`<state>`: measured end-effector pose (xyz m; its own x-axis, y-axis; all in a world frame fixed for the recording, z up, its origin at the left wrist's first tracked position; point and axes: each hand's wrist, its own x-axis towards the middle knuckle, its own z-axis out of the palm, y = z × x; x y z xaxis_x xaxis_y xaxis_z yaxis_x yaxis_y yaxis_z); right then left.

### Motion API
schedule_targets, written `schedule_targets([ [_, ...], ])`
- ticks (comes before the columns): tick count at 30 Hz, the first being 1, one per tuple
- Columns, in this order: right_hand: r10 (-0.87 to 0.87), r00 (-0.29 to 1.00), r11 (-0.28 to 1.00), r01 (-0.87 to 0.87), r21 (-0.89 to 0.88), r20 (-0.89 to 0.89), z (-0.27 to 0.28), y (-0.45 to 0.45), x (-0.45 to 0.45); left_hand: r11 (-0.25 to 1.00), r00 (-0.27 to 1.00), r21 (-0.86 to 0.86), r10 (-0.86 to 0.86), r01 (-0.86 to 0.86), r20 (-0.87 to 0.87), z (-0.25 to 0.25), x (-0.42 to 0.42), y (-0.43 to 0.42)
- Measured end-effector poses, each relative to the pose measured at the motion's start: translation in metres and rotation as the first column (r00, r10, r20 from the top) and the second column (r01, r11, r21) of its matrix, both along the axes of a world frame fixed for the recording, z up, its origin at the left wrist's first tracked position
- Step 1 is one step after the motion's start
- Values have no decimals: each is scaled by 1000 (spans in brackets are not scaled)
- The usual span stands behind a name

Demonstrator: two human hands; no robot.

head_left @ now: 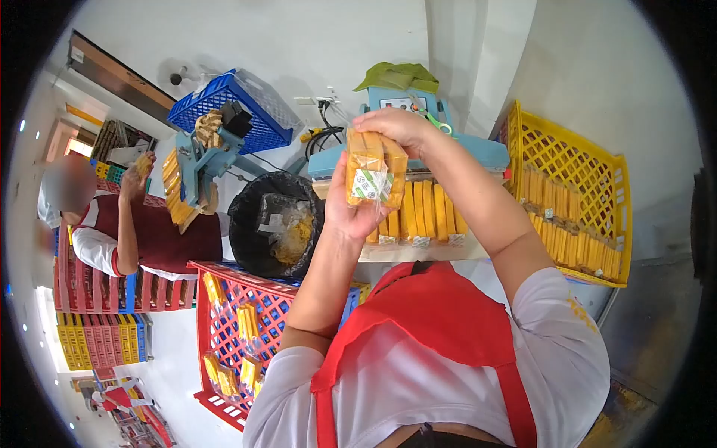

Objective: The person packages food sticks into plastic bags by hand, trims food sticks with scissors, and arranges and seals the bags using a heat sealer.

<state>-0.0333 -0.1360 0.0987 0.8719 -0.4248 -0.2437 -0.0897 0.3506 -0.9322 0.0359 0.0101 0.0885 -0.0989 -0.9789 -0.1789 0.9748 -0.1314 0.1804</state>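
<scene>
A clear plastic pack of yellow bars [383,160] with a white and green label is held up in front of me. My left hand [349,213] supports it from the side and below, its fingers wrapped around. On the pack's far end lies my right hand [403,127], fingers bent over the top. Just behind is a blue sealing machine [478,153], partly hidden by the pack and my arms. Several similar packs [426,213] stand in a row on the ledge before the machine. Scissors with green handles [437,122] rest on the machine, near my right wrist.
A yellow crate [618,216] with packs stands at right, and a red crate [224,328] with packs at lower left. Left of me is a black-lined bin [243,205]. Beyond it a co-worker [104,231] works at another blue machine [196,168]. A blue crate [224,104] sits by the wall.
</scene>
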Motion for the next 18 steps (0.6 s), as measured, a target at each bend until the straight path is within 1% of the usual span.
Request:
schedule_targets([
  [1, 6, 1000, 1000, -6, -3, 4, -2, 0, 3, 1000, 1000, -3, 6, -6, 4, 0, 1, 1],
  [3, 27, 999, 999, -28, 26, 20, -6, 3, 6, 1000, 994, 25, 10, -13, 104, -2, 1, 5],
  [4, 32, 999, 999, -33, 25, 18, -8, 4, 7, 1000, 995, 24, 15, -18, 103, -3, 1, 7],
  [6, 38, 999, 999, -38, 20, 13, -8, 5, 6, 1000, 999, -9, 26, -26, -33, -5, 0, 7],
  [10, 33, 999, 999, -33, 2, 17, -2, 8, -7, 1000, 1000, -4, 6, -6, -4, -4, -9, 5],
  [12, -83, 990, 995, 89, -41, 116, 10, 17, -26, 994, 998, -102, 52, -49, 29, -1, -20, 3],
  [13, -100, 989, 993, 106, -45, 113, 21, 24, -42, 994, 999, -106, 35, -32, 25, -3, -28, 0],
  [14, -229, 970, 863, 243, -444, 85, 33, 35, -62, 979, 929, -150, 178, -136, 323, -8, -39, -3],
  [15, -354, 929, 569, 302, -765, 104, 35, 44, -81, 950, 754, -226, 310, -217, 580, -12, -49, -5],
  [16, -373, 923, 565, 308, -765, 96, 30, 51, -101, 927, 576, -328, 369, -179, 730, -4, -60, -5],
  [17, -267, 949, 426, 273, -862, 168, 24, 57, -126, 932, 590, -324, 357, -165, 724, -4, -69, -7],
  [18, -145, 967, 270, 243, -932, 210, 19, 60, -148, 917, 376, -388, 392, -91, 839, -5, -79, -11],
])
